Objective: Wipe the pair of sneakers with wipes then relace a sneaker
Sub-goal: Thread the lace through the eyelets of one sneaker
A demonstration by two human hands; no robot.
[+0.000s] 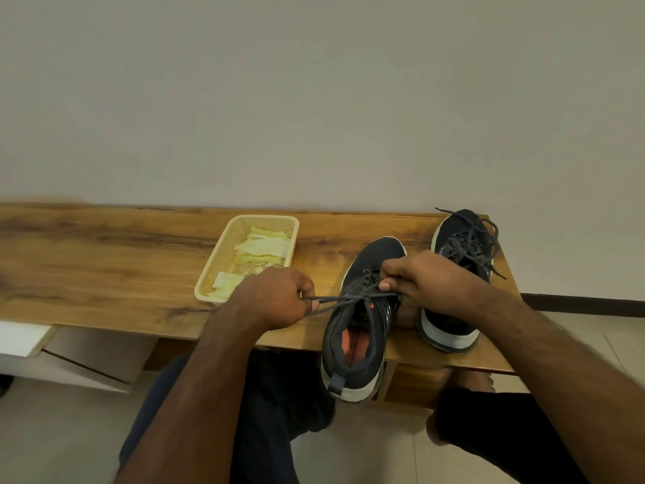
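Two dark sneakers with white soles stand on a wooden table (104, 260). The near sneaker (363, 330) points away from me, and its heel hangs over the front edge. Its dark lace (343, 301) is stretched sideways across the tongue. My left hand (275, 298) is closed on the lace's left end, left of the shoe. My right hand (422, 281) pinches the lace over the eyelets. The second sneaker (460, 246) stands to the right, partly behind my right hand, with its laces loose on top.
A cream plastic basket (223, 253) with several crumpled pale wipes (261, 248) sits on the table left of the shoes. A plain wall rises behind the table. Below its front edge are my knees, a white drawer unit (28, 340) at left and tiled floor.
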